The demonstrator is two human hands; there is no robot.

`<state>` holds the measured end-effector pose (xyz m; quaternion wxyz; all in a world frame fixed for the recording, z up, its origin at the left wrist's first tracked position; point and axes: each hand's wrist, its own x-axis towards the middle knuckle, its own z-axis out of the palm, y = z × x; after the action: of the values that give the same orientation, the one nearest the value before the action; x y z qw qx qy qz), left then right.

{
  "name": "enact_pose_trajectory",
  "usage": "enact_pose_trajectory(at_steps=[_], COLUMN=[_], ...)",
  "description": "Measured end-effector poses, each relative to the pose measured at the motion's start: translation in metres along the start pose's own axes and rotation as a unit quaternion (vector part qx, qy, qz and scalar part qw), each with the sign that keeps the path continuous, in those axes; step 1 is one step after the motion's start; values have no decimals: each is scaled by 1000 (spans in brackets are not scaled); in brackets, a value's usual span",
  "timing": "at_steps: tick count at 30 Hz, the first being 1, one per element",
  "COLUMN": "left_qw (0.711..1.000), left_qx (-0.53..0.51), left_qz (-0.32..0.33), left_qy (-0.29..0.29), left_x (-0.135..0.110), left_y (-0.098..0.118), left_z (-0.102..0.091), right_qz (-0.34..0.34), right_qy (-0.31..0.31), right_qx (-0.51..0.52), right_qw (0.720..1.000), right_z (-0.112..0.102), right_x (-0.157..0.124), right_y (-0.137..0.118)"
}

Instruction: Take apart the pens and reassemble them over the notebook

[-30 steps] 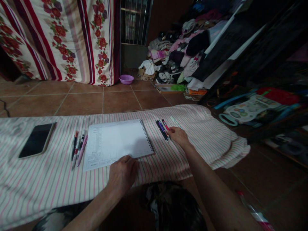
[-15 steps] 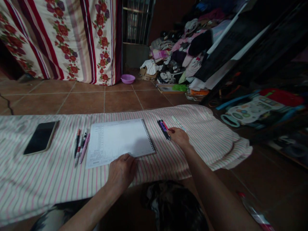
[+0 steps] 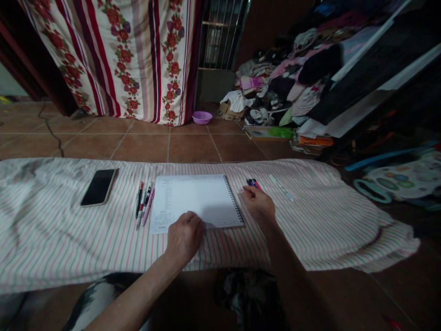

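Note:
A spiral notebook (image 3: 203, 197) lies open to a mostly blank white page, with a printed sheet showing along its left side. My left hand (image 3: 185, 234) rests on its lower edge, fingers curled under, nothing showing in them. Right of the spiral, my right hand (image 3: 259, 202) has its fingers bent and pinched together. It covers most of a small group of pens (image 3: 254, 183), whose far ends stick out beyond it. Whether the fingertips grip anything is hidden. Farther right lies a pale pen (image 3: 281, 187). Several more pens (image 3: 144, 204) lie left of the notebook.
A dark-screened phone (image 3: 99, 187) lies on the striped cloth (image 3: 320, 220) at the left. Beyond the cloth are a tiled floor (image 3: 148, 140), a purple basin (image 3: 202, 118), a flowered curtain (image 3: 144, 59) and a heap of clothes (image 3: 285, 78).
The view has turned left, so the scene sits farther right. My right hand has moved left over the pens toward the spiral. My left hand stays at the notebook's lower edge.

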<state>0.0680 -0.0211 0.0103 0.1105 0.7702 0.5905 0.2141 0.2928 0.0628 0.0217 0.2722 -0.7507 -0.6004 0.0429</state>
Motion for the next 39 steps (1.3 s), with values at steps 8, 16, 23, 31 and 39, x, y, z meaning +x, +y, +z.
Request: enact_pose_trajectory(at_steps=[8,16,23,31,39], left_qw=[975,942,949,938,939], left_qx=[18,50,22,74,123], left_qz=[-174,-294,-308,-336,-318], left_qy=[137,151,61,35,28], left_x=[18,14,10,15,14], left_y=[-71,-137,-147,-141,-131], left_z=[-46,-65,-60,-62,-65], right_qz=[-138,-284,-295,-285,-298], right_qy=[-18,-39,-42,-51,-58], right_qx=[211,182,184,195,210], right_qw=[967,941,937,937,929], right_z=[41,61,66,68,67], right_x=[-50,-72,-74,-74,-71], right_y=[-60,-89,-87,-92,-96])
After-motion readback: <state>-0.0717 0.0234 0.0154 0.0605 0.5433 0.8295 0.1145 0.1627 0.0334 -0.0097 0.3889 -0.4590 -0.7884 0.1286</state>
